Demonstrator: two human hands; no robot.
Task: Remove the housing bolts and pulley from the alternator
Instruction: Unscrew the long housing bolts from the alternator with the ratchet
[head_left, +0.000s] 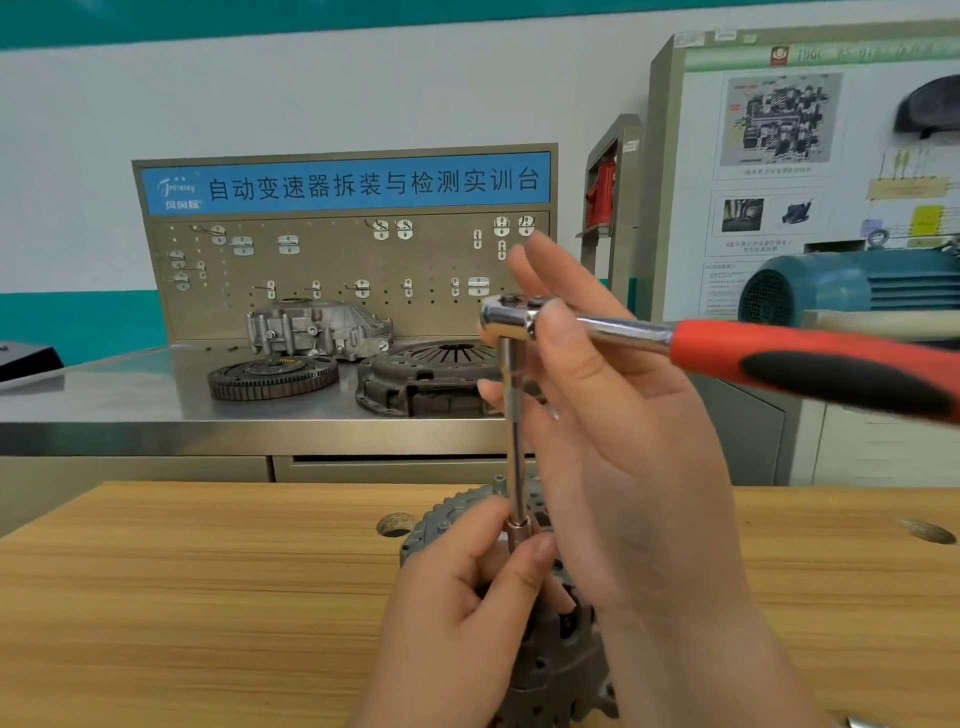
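The left hand's (457, 597) thumb and forefinger are pinching the socket (518, 535) at the foot of a slim extension bar (514, 441), while the other fingers are curling in below it. The bar is standing nearly upright, and its socket is sitting down on the top of the alternator (550, 670).

The right hand's (623, 441) thumb is lying across the neck of the ratchet wrench (727, 348), just behind its chrome head. One fingertip is showing past the left side of the bar, lower down. The remaining fingers are pointing up and are spread loosely, touching nothing. The red and black handle is reaching out to the right, free of the palm.

The alternator is resting on the wooden table (208, 597), near its front edge, largely hidden by both hands and wrists, with its toothed grey rim showing beside the left hand.

Beyond the table, a steel bench (130, 400) is carrying a toothed flywheel (272, 376), a clutch cover (415, 379) and an aluminium housing (317, 327) in front of a pegboard (337, 260). A teal motor (857, 286) is sitting at the right.
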